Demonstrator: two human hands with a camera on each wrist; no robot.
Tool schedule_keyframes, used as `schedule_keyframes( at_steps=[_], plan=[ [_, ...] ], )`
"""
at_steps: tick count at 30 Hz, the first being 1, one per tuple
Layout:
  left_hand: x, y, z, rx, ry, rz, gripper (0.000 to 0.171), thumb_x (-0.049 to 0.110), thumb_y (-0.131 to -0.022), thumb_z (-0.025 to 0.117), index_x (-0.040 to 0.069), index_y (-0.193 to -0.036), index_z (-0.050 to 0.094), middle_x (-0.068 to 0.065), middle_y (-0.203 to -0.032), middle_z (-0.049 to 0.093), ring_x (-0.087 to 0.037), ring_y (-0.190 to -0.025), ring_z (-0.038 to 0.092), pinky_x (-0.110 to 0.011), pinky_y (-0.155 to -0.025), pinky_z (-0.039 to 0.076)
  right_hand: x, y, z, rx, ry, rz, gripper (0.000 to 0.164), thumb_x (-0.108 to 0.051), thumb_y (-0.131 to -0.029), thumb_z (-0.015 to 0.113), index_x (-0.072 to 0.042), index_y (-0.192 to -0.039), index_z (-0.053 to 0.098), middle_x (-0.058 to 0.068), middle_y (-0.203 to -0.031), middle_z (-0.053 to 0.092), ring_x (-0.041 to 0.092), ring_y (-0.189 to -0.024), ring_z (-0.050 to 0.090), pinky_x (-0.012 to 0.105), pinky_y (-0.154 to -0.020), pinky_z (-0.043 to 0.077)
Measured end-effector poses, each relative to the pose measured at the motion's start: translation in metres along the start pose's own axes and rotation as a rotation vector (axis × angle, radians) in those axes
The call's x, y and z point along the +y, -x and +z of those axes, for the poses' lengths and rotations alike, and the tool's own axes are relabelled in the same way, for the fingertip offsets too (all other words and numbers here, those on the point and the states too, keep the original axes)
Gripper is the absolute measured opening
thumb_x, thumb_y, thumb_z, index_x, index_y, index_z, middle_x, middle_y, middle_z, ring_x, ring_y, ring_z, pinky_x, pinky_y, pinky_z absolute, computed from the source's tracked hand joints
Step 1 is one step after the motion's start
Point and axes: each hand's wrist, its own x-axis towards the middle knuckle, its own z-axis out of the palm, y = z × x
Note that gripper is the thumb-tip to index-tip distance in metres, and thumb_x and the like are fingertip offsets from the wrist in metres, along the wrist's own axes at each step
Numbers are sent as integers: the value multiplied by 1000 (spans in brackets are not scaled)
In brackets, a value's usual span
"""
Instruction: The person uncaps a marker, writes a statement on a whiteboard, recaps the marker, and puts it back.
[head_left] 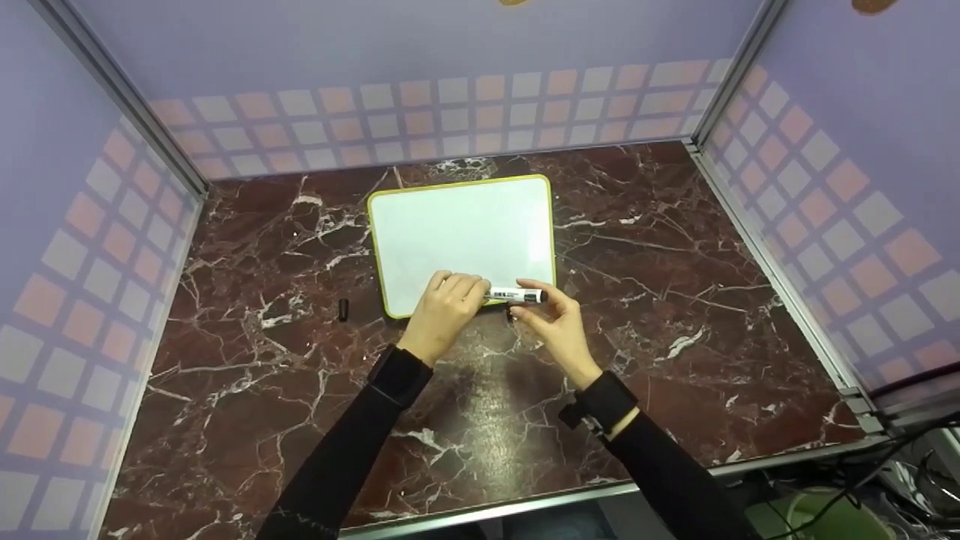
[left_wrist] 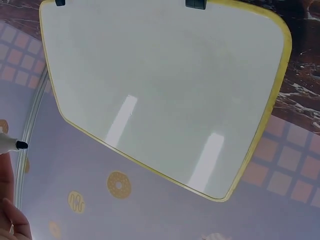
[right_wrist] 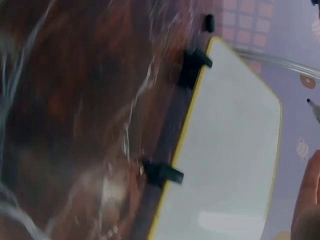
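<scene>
My left hand point(head_left: 444, 307) holds a white marker point(head_left: 506, 295), its fingers curled round the barrel. The marker's black end points right in the head view. Its bare dark tip point(left_wrist: 21, 145) shows in the left wrist view, and the tip point(right_wrist: 308, 101) shows again in the right wrist view. Around the black end, my right hand point(head_left: 559, 322) has thumb and forefinger spread apart, not visibly gripping it. Beneath the hands is a whiteboard point(head_left: 461, 232) with a yellow frame. A black cap point(head_left: 343, 310) lies on the table left of the board.
Black clips, one nearer point(right_wrist: 162, 172) and one farther point(right_wrist: 195, 65), sit on the board's near edge. The dark red marble table point(head_left: 247, 420) is bounded by tiled-pattern panels point(head_left: 450, 112) at the back and sides. Cables and a green bin point(head_left: 840, 517) are at lower right.
</scene>
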Motion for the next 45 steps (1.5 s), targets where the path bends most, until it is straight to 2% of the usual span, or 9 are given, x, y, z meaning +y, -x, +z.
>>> schedule_keyframes(
  at_steps=[6,15,19,22,26,31,38,41,45],
  plan=[
    [-5,6,1,-19,4,13,17,24,-85,57,10,-94,64,-1,-91,69,-15,-81,64,-28,-76,48,10,1,18,63,-184,59,39,-3,-79,66,9,-115,57,4,-103,68,16,-92,67,28,-80,55],
    [-14,12,2,-35,61,29,23,27,-80,64,10,-94,65,-1,-90,69,-15,-80,63,-29,-77,48,14,-3,35,59,-211,24,33,-13,-83,64,7,-108,55,7,-100,65,19,-95,65,37,-87,53],
    [-27,18,-2,-71,77,-7,31,30,-78,68,10,-102,66,-3,-97,69,-17,-87,64,-30,-82,49,12,-8,37,79,-210,-10,32,-10,-85,61,11,-108,52,5,-98,62,16,-92,65,37,-86,53],
    [-46,26,-7,-112,90,-96,32,26,-79,67,8,-106,65,-6,-104,68,-19,-95,64,-33,-89,49,8,-15,34,124,-161,-46,29,-7,-85,60,11,-107,52,4,-95,62,19,-84,65,35,-79,56],
    [-77,41,-15,-180,71,-266,29,13,-83,62,3,-111,62,-12,-113,64,-25,-107,59,-36,-97,46,3,-29,28,167,-105,-104,25,-8,-86,60,8,-104,54,9,-91,65,28,-75,64,31,-69,56],
    [-102,64,-12,-211,40,-447,35,7,-82,60,-1,-116,58,-16,-119,59,-30,-113,53,-38,-98,45,1,-49,27,141,-187,-215,17,-4,-88,55,6,-100,49,18,-102,62,28,-84,65,34,-76,55],
    [-104,96,-1,-266,104,-591,35,12,-86,58,-1,-119,58,-16,-121,59,-32,-113,53,-40,-98,44,7,-74,40,142,-226,-263,15,0,-89,51,9,-101,53,26,-104,60,30,-85,66,40,-78,55],
    [-99,101,4,-268,204,-674,35,12,-86,58,1,-120,58,-17,-120,59,-32,-113,54,-41,-97,45,9,-80,48,130,-233,-235,18,3,-88,52,12,-102,57,25,-102,60,28,-83,67,40,-79,55],
    [-93,99,16,-293,402,-808,40,11,-89,55,4,-128,52,-19,-123,57,-33,-113,55,-41,-97,46,5,-85,61,137,-210,-191,13,5,-82,60,12,-92,57,21,-96,62,22,-78,65,33,-74,56]
  ],
)
